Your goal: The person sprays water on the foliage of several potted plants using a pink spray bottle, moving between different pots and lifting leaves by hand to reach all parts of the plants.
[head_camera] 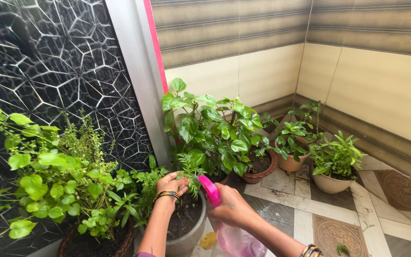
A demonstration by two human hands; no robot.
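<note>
We find open tiled floor to the right of the pots, the one clear path in. On the left, leafy plants press against the dark patterned wall, while three potted plants line the back corner, blocking reach along the tiled wall.

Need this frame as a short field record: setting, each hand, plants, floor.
setting: tiled corner, black patterned panel on the left, beige striped wall tiles
left hand: among the fern-like leaves of a small plant in a grey pot
right hand: gripping a pink spray bottle, nozzle toward that plant
other plants: leafy bush at left, three potted plants along the wall
floor: patterned tiles, some soil scattered
</note>
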